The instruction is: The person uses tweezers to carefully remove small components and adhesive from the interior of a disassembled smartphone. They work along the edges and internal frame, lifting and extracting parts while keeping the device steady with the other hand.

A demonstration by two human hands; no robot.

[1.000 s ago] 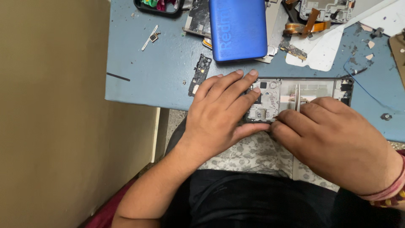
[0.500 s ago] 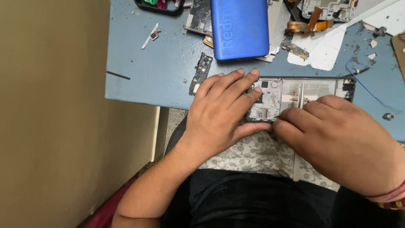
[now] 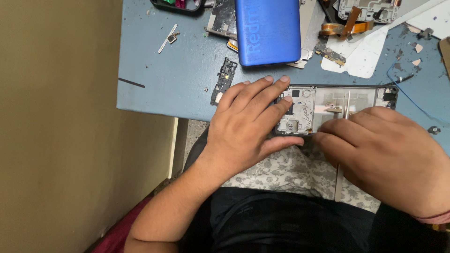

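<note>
An opened phone frame (image 3: 328,100) with bare circuit parts lies at the near edge of the blue worktable (image 3: 178,75). My left hand (image 3: 248,126) presses flat on the frame's left end, fingers spread over it and thumb along its near edge. My right hand (image 3: 384,150) grips metal tweezers (image 3: 346,105), whose tips rest inside the frame near its middle. The tweezers' back end (image 3: 338,185) sticks out below my fingers over my lap.
A blue phone back cover (image 3: 268,30) lies beyond the frame. A small black circuit board (image 3: 224,79) sits left of my left hand. Flex cables, small parts and a white sheet (image 3: 370,51) litter the far right. The table's left edge drops to a tan floor (image 3: 56,140).
My right hand has shifted slightly, and the tweezers now show more clearly over the frame. My left hand stays in place on the frame.
</note>
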